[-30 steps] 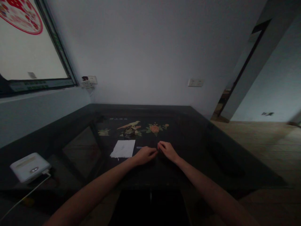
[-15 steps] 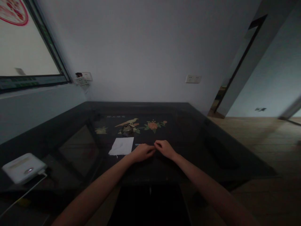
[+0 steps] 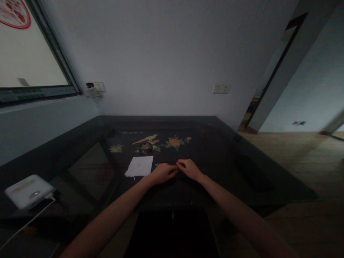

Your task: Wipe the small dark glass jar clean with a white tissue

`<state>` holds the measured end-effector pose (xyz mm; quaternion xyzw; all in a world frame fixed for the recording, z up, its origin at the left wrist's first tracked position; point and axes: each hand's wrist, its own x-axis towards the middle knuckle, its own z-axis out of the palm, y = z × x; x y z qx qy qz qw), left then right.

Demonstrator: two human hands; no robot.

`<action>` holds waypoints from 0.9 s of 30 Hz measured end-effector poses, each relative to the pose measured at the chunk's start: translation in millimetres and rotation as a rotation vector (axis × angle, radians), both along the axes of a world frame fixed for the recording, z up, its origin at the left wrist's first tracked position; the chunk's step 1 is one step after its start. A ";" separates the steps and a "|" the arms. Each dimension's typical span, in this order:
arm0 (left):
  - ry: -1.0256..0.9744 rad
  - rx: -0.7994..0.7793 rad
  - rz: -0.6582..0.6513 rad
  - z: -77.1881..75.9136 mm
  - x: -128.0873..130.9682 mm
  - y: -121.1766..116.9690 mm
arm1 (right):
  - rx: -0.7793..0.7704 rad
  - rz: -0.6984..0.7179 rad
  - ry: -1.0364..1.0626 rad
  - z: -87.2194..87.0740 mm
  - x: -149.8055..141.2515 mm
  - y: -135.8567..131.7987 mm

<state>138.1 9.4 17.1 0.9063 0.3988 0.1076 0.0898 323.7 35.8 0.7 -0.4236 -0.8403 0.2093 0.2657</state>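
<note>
My left hand [image 3: 163,173] and my right hand [image 3: 189,168] meet over the near part of a dark glossy table [image 3: 215,143]. Their fingertips are pinched close together; anything between them is too small to make out. Left of my left hand lies a white sheet of paper [image 3: 140,166] with a ragged near edge. Just past my left fingers a thin, pale, stick-like thing [image 3: 157,164] rests on the table, partly hidden by the hand. Behind the paper sits a round glass dish [image 3: 145,147], dark and see-through.
A white box [image 3: 29,191] with a white cable [image 3: 30,224] stands at the table's left. Toward the right lies a dark flat object [image 3: 252,172], hard to make out. Wall sockets [image 3: 221,89] are above the back edge. Below the near edge is a dark seat-like shape [image 3: 173,233].
Hardly anything differs. The view has shifted very slightly, and both hands keep the same pinched pose at the same place.
</note>
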 end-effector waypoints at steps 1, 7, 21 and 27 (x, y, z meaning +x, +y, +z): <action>0.000 -0.001 0.002 -0.3 -0.1 0.1 | -0.002 0.002 0.000 0.1 0.1 -0.1; 0.012 0.007 -0.022 -1.2 -0.2 0.7 | 0.007 0.001 -0.017 0.7 -0.2 -1.1; 0.034 0.028 -0.022 -0.7 -0.8 0.7 | 0.003 -0.006 -0.019 4.0 -0.3 -3.6; 0.028 0.030 -0.010 -0.7 -1.3 -0.1 | 0.001 0.004 -0.019 2.8 0.0 -2.8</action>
